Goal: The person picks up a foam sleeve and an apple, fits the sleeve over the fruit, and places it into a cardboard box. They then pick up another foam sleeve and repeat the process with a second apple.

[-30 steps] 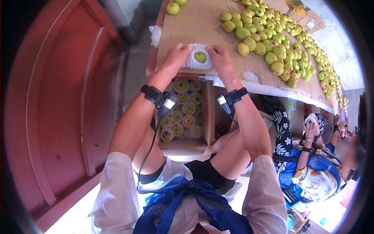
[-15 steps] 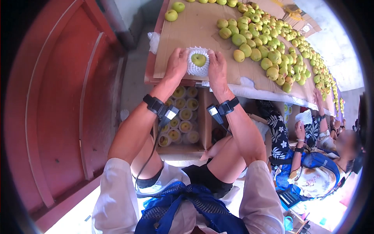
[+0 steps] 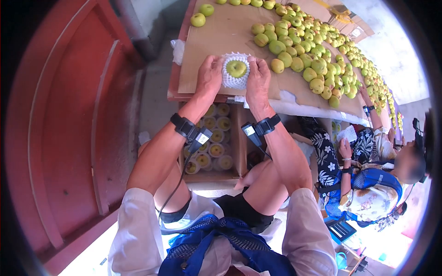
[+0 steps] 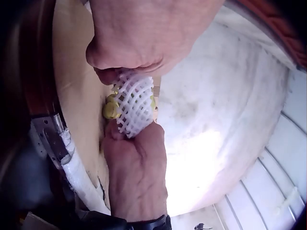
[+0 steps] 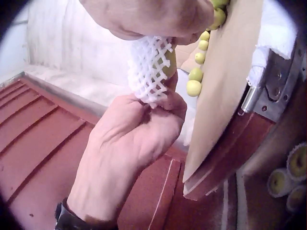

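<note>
A green fruit (image 3: 236,68) sits inside a white foam net (image 3: 235,79) at the near edge of the cardboard-covered table (image 3: 216,32). My left hand (image 3: 215,70) grips the net's left side and my right hand (image 3: 253,70) grips its right side, fingers curled round it. In the left wrist view the net (image 4: 134,104) is squeezed between the left hand (image 4: 125,69) above and the right hand (image 4: 132,136) below. In the right wrist view the net (image 5: 148,67) shows the fruit (image 5: 167,61) through its mesh, with the right hand (image 5: 169,37) above it and the left hand (image 5: 160,103) beneath it.
Several loose green fruits (image 3: 313,50) are piled along the table's right side, two more (image 3: 198,19) at its far left. Under the table edge an open carton (image 3: 239,138) holds several netted fruits (image 3: 215,149). A seated person (image 3: 368,184) is close on my right. A red wall (image 3: 69,115) is to the left.
Both hands have closed in tighter round the netted fruit, from pulling at its sides to cupping it. The person on the right has reached an arm up to the table.
</note>
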{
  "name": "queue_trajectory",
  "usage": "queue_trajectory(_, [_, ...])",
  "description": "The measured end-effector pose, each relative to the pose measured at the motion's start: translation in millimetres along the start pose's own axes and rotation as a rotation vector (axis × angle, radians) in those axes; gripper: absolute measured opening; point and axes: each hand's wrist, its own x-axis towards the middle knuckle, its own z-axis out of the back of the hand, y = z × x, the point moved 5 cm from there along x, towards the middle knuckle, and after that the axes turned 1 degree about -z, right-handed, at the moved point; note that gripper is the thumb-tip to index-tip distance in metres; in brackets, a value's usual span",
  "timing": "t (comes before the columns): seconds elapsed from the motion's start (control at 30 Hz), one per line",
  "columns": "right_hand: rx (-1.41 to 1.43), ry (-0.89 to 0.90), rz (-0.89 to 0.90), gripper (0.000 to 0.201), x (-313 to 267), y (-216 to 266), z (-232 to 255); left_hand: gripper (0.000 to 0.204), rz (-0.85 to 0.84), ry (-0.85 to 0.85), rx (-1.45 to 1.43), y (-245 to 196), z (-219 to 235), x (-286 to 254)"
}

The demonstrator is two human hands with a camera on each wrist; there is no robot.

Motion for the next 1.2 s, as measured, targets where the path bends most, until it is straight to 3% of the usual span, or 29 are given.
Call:
queue_trajectory(0.1, [-0.021, 0.007, 0.027, 0.021, -0.9, 11.7, 1.5, 0.025, -0.06, 0.008, 0.092, 0.6, -1.2, 2.5])
queue_trajectory(0.2, [-0.021, 0.013, 0.062, 0.021, -1.5, 19.2, 3.4, 0.025, -0.005, 0.039, 0.074, 3.9, -3.2, 2.0])
queue_trajectory(0.3, [-0.058, 0.004, 0.071, 0.021, -5.1, 25.1, 4.5, 0.025, 0.093, 0.067, -0.012, -8.5, -7.1, -5.6])
queue_trajectory(0.5, [0.076, -0.047, 0.059, 0.022, -7.5, 15.8, 3.7, 0.033, 0.044, 0.025, -0.181, -6.3, -14.5, -5.5])
queue_trajectory(0.6, [-0.118, -0.078, 0.187, 0.022, -5.0, 21.0, 4.0, 0.026, -0.006, -0.046, 0.031, -2.4, -12.0, -1.2])
queue_trajectory(0.73, [-0.552, 0.025, 0.367, 0.022, 3.3, 32.0, 8.8, 0.027, -0.017, -0.04, 0.031, -8.6, -6.2, -1.3])
queue_trajectory(0.83, [-0.648, 0.068, 0.448, 0.023, 5.6, 44.3, 13.2, 0.026, -0.028, -0.016, 0.031, -2.1, -3.6, 5.0])
queue_trajectory(0.97, [-0.612, 0.242, 0.117, 0.032, 8.6, 38.3, 13.5, 0.032, 0.062, -0.025, 0.036, -3.2, 1.1, 1.7])
queue_trajectory(1.0, [-0.717, 0.248, 0.224, 0.036, 8.4, 38.7, 11.7, 0.033, 0.06, -0.034, 0.112, 1.6, 4.0, 7.1])
queue_trajectory(1.1, [-0.754, 0.366, 0.278, 0.042, -5.4, 50.9, 4.8, 0.035, 0.071, -0.02, 0.198, 24.1, 9.9, 12.7])
queue_trajectory(1.2, [-0.769, 0.492, 0.066, 0.066, -12.5, 54.1, -3.2, 0.036, -0.074, -0.041, 0.22, 11.1, 9.7, 7.3])
